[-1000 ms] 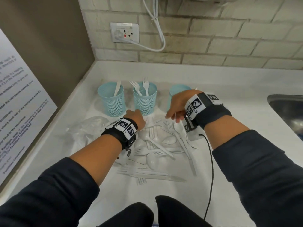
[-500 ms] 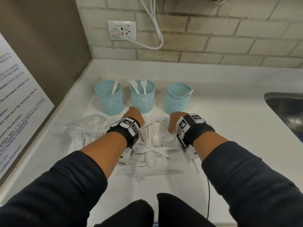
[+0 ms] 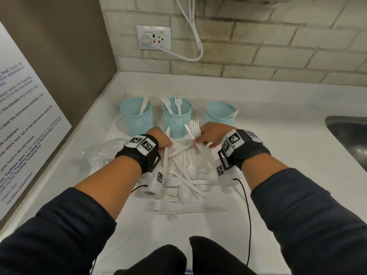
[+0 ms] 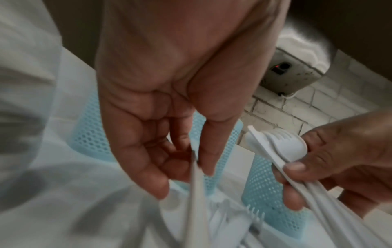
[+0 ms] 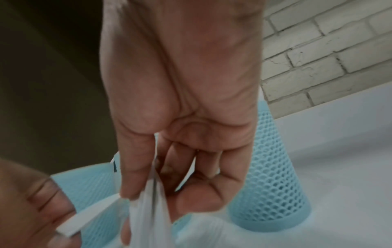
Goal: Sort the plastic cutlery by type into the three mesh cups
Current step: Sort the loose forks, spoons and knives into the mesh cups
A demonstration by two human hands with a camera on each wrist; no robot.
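Three blue mesh cups stand in a row: the left cup (image 3: pixel 136 116) has one knife, the middle cup (image 3: pixel 177 116) two forks, and the right cup (image 3: pixel 220 114) a spoon. A pile of white plastic cutlery (image 3: pixel 186 175) lies in front of them. My left hand (image 3: pixel 165 144) pinches a long white knife (image 3: pixel 164 159) just above the pile; the left wrist view shows this left hand (image 4: pixel 191 167) pinching it near one end. My right hand (image 3: pixel 198 139) grips a fork (image 3: pixel 196 125) with tines up and a flat white piece beside it, also bunched in that right hand (image 5: pixel 152 193) in the right wrist view.
A crumpled clear plastic bag (image 3: pixel 111 151) lies left of the pile. A steel sink (image 3: pixel 349 139) is at the right edge. A brick wall with an outlet (image 3: pixel 153 37) stands behind the cups, and a side wall with a printed sign (image 3: pixel 23 116) to the left. A black cable (image 3: pixel 248 215) trails over the counter.
My right hand came back from the right cup to the pile and now holds a fork and another piece. My left hand has lifted a knife out of the pile.
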